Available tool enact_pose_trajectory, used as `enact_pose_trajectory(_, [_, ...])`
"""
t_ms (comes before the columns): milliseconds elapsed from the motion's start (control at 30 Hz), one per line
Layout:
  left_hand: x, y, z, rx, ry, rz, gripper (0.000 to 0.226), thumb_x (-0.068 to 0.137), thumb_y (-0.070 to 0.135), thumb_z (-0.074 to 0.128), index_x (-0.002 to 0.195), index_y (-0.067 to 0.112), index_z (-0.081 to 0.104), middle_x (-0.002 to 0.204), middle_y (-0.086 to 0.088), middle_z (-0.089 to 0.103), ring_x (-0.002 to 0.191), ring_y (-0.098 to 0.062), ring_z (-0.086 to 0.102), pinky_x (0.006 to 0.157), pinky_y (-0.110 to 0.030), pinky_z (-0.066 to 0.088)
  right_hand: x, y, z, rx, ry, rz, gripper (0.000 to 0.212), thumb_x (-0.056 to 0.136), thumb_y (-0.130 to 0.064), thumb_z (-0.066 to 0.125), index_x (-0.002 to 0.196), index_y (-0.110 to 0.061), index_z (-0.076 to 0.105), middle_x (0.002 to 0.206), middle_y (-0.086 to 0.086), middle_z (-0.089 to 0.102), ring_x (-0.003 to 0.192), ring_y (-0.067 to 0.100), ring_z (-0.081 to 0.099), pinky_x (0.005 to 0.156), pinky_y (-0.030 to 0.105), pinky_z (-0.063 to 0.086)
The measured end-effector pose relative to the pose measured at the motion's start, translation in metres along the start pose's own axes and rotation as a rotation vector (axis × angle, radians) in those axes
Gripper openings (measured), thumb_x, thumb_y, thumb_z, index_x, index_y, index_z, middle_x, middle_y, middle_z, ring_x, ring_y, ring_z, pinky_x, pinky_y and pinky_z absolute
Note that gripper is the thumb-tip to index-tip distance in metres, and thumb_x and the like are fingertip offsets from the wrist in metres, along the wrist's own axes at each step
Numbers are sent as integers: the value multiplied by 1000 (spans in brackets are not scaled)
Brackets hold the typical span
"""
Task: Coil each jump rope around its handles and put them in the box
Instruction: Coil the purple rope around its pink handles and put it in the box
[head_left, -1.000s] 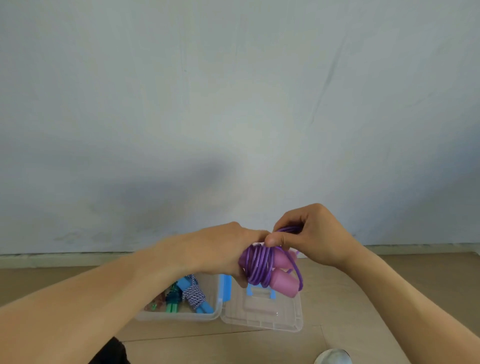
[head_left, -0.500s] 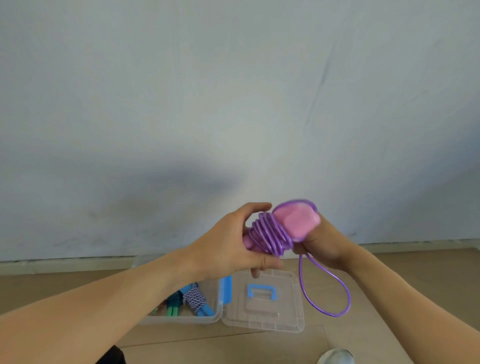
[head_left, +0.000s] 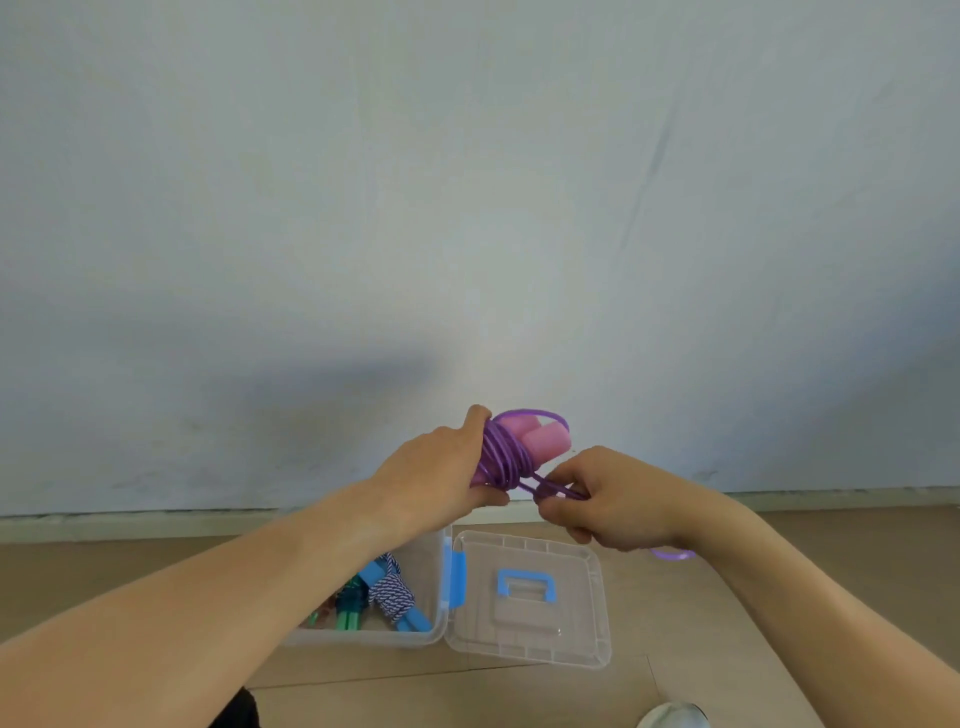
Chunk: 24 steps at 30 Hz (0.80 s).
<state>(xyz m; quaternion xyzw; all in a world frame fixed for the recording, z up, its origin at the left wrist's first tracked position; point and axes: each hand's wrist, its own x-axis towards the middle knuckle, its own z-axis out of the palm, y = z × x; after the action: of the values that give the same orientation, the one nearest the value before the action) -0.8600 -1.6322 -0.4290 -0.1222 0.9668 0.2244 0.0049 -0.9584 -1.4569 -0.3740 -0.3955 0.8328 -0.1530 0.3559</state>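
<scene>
My left hand (head_left: 441, 475) grips the two pink handles (head_left: 545, 440) of a jump rope, with the purple rope (head_left: 501, 457) coiled several times around them. My right hand (head_left: 610, 499) pinches the loose end of the purple rope just right of the coil; a short piece of it shows below my right wrist. Below my hands a clear plastic box (head_left: 363, 636) stands on the floor. It holds a blue-and-white rope with blue handles (head_left: 392, 597) and a green one (head_left: 345, 610). My left forearm hides part of the box.
The box's clear lid (head_left: 576, 603) with a blue handle lies open flat to the right of the box, joined by a blue latch. A grey wall rises behind. A white rounded thing (head_left: 672, 717) shows at the bottom edge on the wooden floor.
The handles tipped from pointing at me to pointing up and right. My right hand left the handle ends and took the hanging loop of rope, pulling it short beside the coil.
</scene>
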Motion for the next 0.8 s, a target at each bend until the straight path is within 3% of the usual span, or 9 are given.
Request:
enact_pose_trajectory(100, [-1,0,4,89,-88,-28,74,81,50,74,131,16,32,106,-7,64,88,-25,64,70,-34,51,-7,-8,-1,-259,-22,12,28,94,-33,55,74,-17,66,63,-7,66,52,1,53,58,18,40])
enact_pose_trajectory(200, [-4,5,13,111,-148,-57,71,81,49,74,127,13,33,106,-8,64,90,-28,64,70,-36,51,-14,-17,2,-449,-105,54,27,93,-31,57,79,-11,69,73,-2,70,66,12,62,65,25,48])
enact_pose_trajectory(300, [-11,17,26,36,-309,-93,68,80,45,76,125,15,34,112,-7,62,92,-25,63,70,-34,48,-18,-26,4,-593,-96,56,27,94,-30,58,75,-12,62,70,1,60,71,22,60,71,33,51])
enact_pose_trajectory(400, [-16,21,28,-1,-471,34,69,77,42,80,128,21,39,109,-2,66,89,-24,67,79,-38,54,-15,-28,4,-615,-34,-14,21,87,-38,66,85,-18,71,74,1,66,72,21,63,72,35,54])
enact_pose_trajectory(500, [-13,16,19,-75,-540,234,72,69,39,86,128,37,46,108,6,69,92,-20,66,85,-37,53,-10,-21,1,-496,71,-111,34,66,-56,78,81,-25,75,72,-6,70,71,12,63,67,33,54])
enact_pose_trajectory(600, [-12,11,10,-238,-515,273,75,65,37,89,127,44,47,108,4,70,85,-25,71,81,-40,57,-3,-7,-5,-216,154,-155,40,54,-58,85,72,-24,76,67,-2,70,65,12,62,63,34,51])
enact_pose_trajectory(700, [-15,16,-3,-493,-518,248,70,68,29,90,126,36,52,108,-3,71,79,-32,72,79,-43,60,3,15,-10,210,225,-213,30,57,-43,89,64,-19,72,63,1,69,59,10,60,57,27,47])
enact_pose_trajectory(800, [-21,24,-13,-783,-545,233,56,74,12,86,121,17,57,98,-21,71,61,-31,64,68,-41,60,6,28,-11,517,195,-246,24,76,-36,82,72,-15,70,63,6,63,56,12,52,52,22,42])
